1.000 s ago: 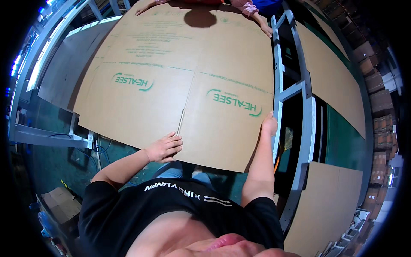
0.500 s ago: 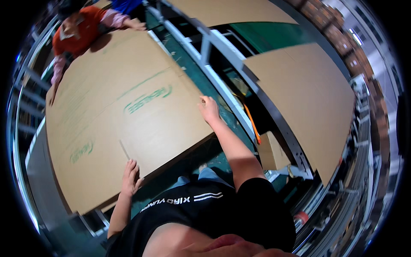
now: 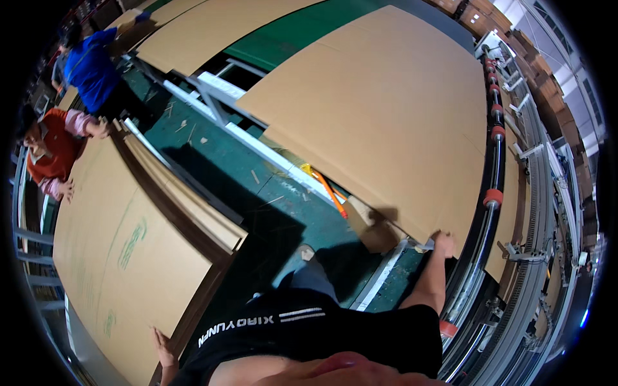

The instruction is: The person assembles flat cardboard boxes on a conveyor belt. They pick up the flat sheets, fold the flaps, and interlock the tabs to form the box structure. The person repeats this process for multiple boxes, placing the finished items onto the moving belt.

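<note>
A large brown cardboard sheet (image 3: 393, 109) lies flat on the conveyor to my right. At its near corner, my right hand (image 3: 444, 244) is closed round the edge. On my left stands a stack of cardboard sheets (image 3: 135, 238), its top one marked with green print. My left hand (image 3: 163, 347) rests at the near edge of that stack, fingers stretched out and not gripping. A person in an orange vest (image 3: 55, 154) has both hands at the stack's far end.
Red-ringed rollers (image 3: 494, 197) and a metal machine frame (image 3: 553, 212) run along the right. A long orange object (image 3: 331, 193) hangs by the conveyor's pale rail (image 3: 257, 154). Green floor (image 3: 257, 199) separates stack and conveyor. A person in blue (image 3: 93, 71) works farther back.
My view has turned toward the conveyor. My right hand has left the printed sheet and taken hold of the conveyor sheet's near corner. My left hand stays by the stack.
</note>
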Available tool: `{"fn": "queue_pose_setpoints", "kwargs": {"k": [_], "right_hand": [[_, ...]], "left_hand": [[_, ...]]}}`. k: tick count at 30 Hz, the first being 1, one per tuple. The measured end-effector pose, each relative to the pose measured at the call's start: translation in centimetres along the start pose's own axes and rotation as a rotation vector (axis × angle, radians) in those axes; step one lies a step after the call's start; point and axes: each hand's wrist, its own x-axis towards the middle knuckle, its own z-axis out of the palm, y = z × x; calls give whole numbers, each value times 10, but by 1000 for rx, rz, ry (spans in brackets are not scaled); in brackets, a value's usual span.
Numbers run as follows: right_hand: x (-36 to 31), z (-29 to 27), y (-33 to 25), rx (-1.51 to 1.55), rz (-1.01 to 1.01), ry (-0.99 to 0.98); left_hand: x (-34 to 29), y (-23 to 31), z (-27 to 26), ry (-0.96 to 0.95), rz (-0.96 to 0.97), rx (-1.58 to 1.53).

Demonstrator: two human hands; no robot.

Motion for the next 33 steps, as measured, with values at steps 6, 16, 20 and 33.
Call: {"fn": "queue_pose_setpoints", "kwargs": {"k": [6, 16, 20, 33], "right_hand": [[110, 41, 96, 395, 91, -238], [108, 46, 97, 894, -53, -235], [90, 33, 98, 785, 132, -260], [-93, 40, 29, 1144, -86, -170]], "left_hand": [[42, 24, 13, -416, -496, 419], [27, -31, 54, -394, 73, 1248], [25, -9, 32, -216, -348, 419], [33, 22, 19, -335, -340, 643]]}}
